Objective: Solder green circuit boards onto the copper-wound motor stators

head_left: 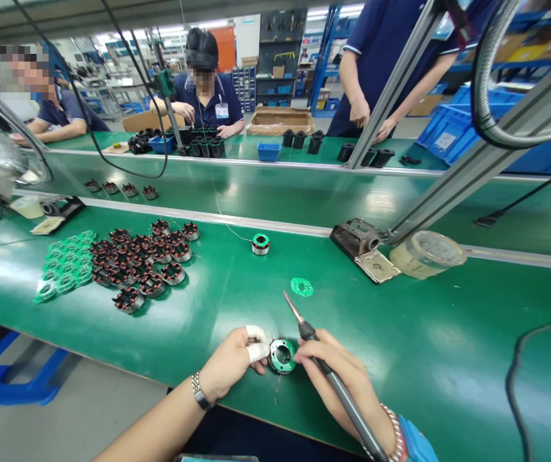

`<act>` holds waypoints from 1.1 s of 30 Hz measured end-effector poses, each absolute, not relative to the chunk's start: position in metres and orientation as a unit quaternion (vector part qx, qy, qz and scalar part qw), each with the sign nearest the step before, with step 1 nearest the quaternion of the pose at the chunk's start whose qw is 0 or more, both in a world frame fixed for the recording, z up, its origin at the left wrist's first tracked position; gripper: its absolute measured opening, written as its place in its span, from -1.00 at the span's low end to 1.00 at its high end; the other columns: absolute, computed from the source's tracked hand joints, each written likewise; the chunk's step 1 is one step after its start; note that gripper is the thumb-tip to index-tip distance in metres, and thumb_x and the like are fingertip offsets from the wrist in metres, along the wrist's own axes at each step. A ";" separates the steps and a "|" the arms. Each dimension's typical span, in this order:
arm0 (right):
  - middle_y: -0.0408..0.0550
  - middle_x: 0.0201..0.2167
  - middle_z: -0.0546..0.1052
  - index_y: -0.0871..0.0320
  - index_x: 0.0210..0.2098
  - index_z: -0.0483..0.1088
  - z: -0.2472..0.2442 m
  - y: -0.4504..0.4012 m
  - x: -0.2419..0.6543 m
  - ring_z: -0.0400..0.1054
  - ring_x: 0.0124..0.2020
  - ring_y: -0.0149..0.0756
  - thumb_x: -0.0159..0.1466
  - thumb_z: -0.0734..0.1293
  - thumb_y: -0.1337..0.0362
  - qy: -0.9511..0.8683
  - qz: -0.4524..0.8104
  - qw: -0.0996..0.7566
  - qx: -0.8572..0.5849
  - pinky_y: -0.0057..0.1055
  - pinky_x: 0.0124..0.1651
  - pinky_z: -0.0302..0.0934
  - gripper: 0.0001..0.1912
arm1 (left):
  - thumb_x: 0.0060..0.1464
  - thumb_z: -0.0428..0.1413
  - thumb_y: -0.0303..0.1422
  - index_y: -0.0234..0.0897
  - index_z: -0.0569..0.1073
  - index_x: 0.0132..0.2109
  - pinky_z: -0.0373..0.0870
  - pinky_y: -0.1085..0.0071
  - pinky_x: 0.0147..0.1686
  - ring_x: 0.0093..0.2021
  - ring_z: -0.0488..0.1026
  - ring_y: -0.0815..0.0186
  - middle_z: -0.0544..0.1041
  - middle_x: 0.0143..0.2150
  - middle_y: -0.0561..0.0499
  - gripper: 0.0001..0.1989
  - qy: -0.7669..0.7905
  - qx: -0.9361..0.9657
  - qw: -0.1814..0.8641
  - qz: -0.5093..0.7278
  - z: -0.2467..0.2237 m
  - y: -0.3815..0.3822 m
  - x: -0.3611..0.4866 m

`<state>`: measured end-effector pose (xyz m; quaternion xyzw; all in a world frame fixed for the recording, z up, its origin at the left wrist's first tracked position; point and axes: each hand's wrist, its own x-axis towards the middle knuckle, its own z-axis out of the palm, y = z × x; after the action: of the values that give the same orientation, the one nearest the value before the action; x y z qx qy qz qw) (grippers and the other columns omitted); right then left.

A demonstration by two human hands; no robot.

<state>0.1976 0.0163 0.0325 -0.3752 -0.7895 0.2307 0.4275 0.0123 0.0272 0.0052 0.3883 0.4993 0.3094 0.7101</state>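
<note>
My left hand [239,356], with white covers on its finger and thumb, is closed on the side of a motor stator [282,357] near the table's front edge. A green ring-shaped circuit board lies on top of that stator, and a thin wire hangs below it. In my right hand [337,372] is a soldering iron [310,333], its tip pointing up and away, apart from the stator. The fingertips of this hand are close to the stator's right side. A loose green circuit board [301,287] lies flat just beyond the iron's tip.
Several stators [145,256] cluster at the left beside stacked green boards [66,263]. One board-topped stator [260,244] stands farther back, a wire reaching it. A soldering iron stand [359,240] and a round tub [428,253] sit at right. Co-workers occupy the far bench.
</note>
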 end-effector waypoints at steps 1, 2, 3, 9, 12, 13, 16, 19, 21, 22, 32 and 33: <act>-0.07 -0.54 0.41 0.15 -0.35 0.34 0.035 0.015 0.201 0.31 -0.52 -0.37 0.22 0.18 0.43 -0.791 0.232 0.426 -0.374 -0.48 -0.47 0.26 -0.86 | -0.19 0.11 -0.39 -0.34 0.35 -0.52 0.27 0.53 -0.51 -0.60 0.30 0.47 0.35 -0.61 0.11 -0.90 0.498 0.386 0.716 0.301 0.006 0.029 0.012; -0.09 -0.58 0.41 0.16 -0.33 0.36 0.037 0.013 0.204 0.30 -0.56 -0.38 0.22 0.18 0.43 -0.792 0.231 0.425 -0.373 -0.49 -0.50 0.24 -0.86 | -0.19 0.11 -0.40 -0.34 0.35 -0.52 0.28 0.53 -0.51 -0.60 0.31 0.47 0.35 -0.62 0.11 -0.90 0.496 0.384 0.722 0.293 0.006 0.030 0.011; -0.11 -0.60 0.40 0.16 -0.28 0.37 0.040 0.012 0.207 0.29 -0.58 -0.38 0.22 0.19 0.42 -0.794 0.228 0.426 -0.369 -0.49 -0.52 0.24 -0.85 | -0.20 0.11 -0.41 -0.34 0.34 -0.52 0.28 0.53 -0.51 -0.59 0.31 0.47 0.35 -0.62 0.11 -0.91 0.494 0.383 0.727 0.286 0.006 0.031 0.011; -0.06 -0.58 0.42 0.18 -0.23 0.40 0.050 0.007 0.217 0.31 -0.54 -0.33 0.19 0.22 0.41 -0.788 0.262 0.431 -0.353 -0.40 -0.49 0.27 -0.82 | -0.20 0.10 -0.43 -0.34 0.33 -0.53 0.29 0.54 -0.54 -0.61 0.32 0.47 0.35 -0.64 0.12 -0.91 0.494 0.386 0.731 0.270 0.005 0.034 0.009; -0.10 -0.63 0.39 0.18 -0.30 0.43 0.050 0.006 0.217 0.29 -0.58 -0.36 0.18 0.23 0.42 -0.779 0.280 0.428 -0.363 -0.41 -0.51 0.25 -0.84 | -0.19 0.09 -0.43 -0.34 0.33 -0.52 0.29 0.54 -0.54 -0.62 0.32 0.47 0.36 -0.64 0.11 -0.93 0.500 0.385 0.726 0.273 0.003 0.033 0.010; -0.10 -0.63 0.39 0.18 -0.31 0.44 0.049 0.005 0.216 0.28 -0.59 -0.36 0.18 0.23 0.42 -0.779 0.281 0.427 -0.362 -0.41 -0.49 0.25 -0.84 | -0.19 0.09 -0.42 -0.34 0.34 -0.51 0.29 0.54 -0.55 -0.63 0.31 0.48 0.36 -0.64 0.11 -0.93 0.502 0.384 0.725 0.274 0.003 0.033 0.010; -0.10 -0.63 0.40 0.18 -0.30 0.44 0.047 0.005 0.216 0.29 -0.59 -0.36 0.17 0.23 0.43 -0.780 0.286 0.422 -0.363 -0.40 -0.47 0.26 -0.83 | -0.20 0.10 -0.42 -0.35 0.34 -0.51 0.29 0.53 -0.56 -0.64 0.31 0.47 0.36 -0.64 0.11 -0.92 0.506 0.384 0.723 0.271 0.003 0.032 0.010; -0.10 -0.64 0.39 0.18 -0.29 0.44 0.047 0.005 0.216 0.28 -0.59 -0.36 0.17 0.23 0.42 -0.778 0.299 0.417 -0.362 -0.41 -0.51 0.24 -0.83 | -0.20 0.10 -0.41 -0.34 0.34 -0.51 0.28 0.54 -0.56 -0.64 0.32 0.47 0.36 -0.64 0.12 -0.91 0.508 0.384 0.722 0.272 0.004 0.032 0.010; -0.10 -0.63 0.39 0.17 -0.29 0.44 0.047 0.005 0.216 0.27 -0.59 -0.36 0.17 0.23 0.43 -0.778 0.303 0.417 -0.359 -0.42 -0.52 0.23 -0.82 | -0.20 0.10 -0.41 -0.34 0.33 -0.51 0.28 0.54 -0.57 -0.64 0.32 0.48 0.36 -0.65 0.12 -0.91 0.508 0.383 0.721 0.275 0.005 0.032 0.011; -0.10 -0.63 0.39 0.17 -0.28 0.44 0.048 0.005 0.216 0.27 -0.58 -0.36 0.17 0.23 0.43 -0.778 0.304 0.417 -0.357 -0.42 -0.52 0.23 -0.82 | -0.20 0.10 -0.41 -0.34 0.33 -0.51 0.28 0.54 -0.57 -0.64 0.31 0.48 0.36 -0.65 0.12 -0.91 0.509 0.383 0.720 0.276 0.005 0.032 0.011; -0.10 -0.60 0.39 0.17 -0.24 0.42 0.052 0.005 0.220 0.29 -0.55 -0.36 0.18 0.22 0.46 -0.782 0.293 0.422 -0.353 -0.41 -0.48 0.25 -0.80 | -0.22 0.07 -0.43 -0.34 0.33 -0.51 0.28 0.54 -0.58 -0.64 0.30 0.48 0.34 -0.64 0.12 -0.94 0.518 0.383 0.713 0.279 0.006 0.031 0.012; -0.09 -0.59 0.40 0.17 -0.22 0.40 0.051 0.006 0.220 0.30 -0.54 -0.35 0.19 0.22 0.45 -0.784 0.288 0.422 -0.354 -0.40 -0.47 0.26 -0.80 | -0.23 0.07 -0.43 -0.34 0.33 -0.51 0.28 0.54 -0.57 -0.64 0.30 0.48 0.34 -0.64 0.12 -0.94 0.518 0.386 0.711 0.279 0.006 0.031 0.012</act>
<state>0.2204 0.0061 0.0513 -0.3539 -0.7836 0.2878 0.4219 0.0121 0.0310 0.0064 0.3855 0.5179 0.2790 0.7108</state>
